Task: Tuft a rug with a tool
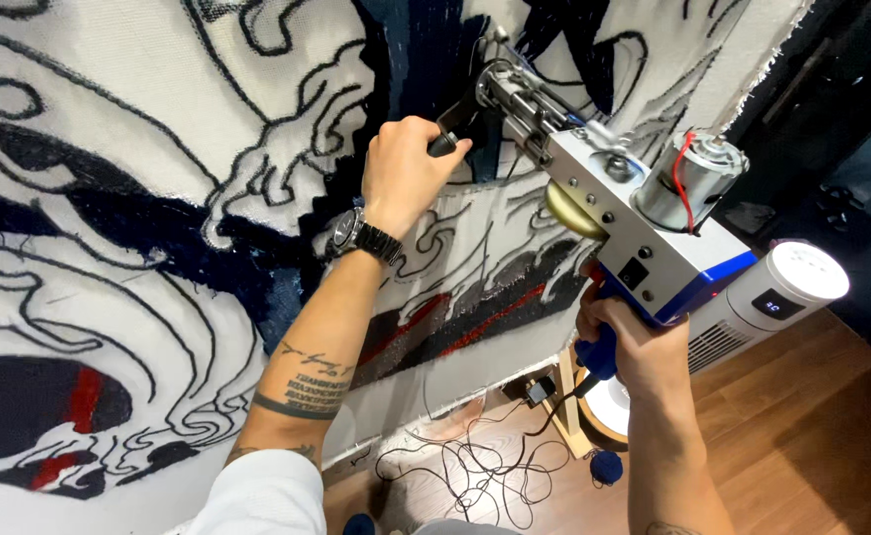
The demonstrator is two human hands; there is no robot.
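Tufting gun [614, 213] looks hefty, rigid metal w/ motor on top, prob nose-heavy, so 2-hand grip makes sense. Left hand [404, 173] clenched round black front handle [447, 134], arm stretched up, wrist bent. Right hand [629, 342] wrapped on blue rear grip [599, 352] below. Gun sits btwn both hands, needle end against stretched cloth [138, 149], which looks taut but soft.

- Your left hand [403, 170] grips the black front handle [452, 127] of the tufting gun [622, 223], a dark wristwatch [360, 236] on that wrist.
- Your right hand [626, 342] closes around the gun's blue rear grip [597, 354] — silver motor [690, 182] on top.
- The gun's nose [498, 61] presses into the stretched cloth [108, 198] near its upper edge, among dark blue patches.
- Below, tangled cords [475, 466] lie on the wooden floor [802, 436] — a white tower fan [767, 302] stands beside.
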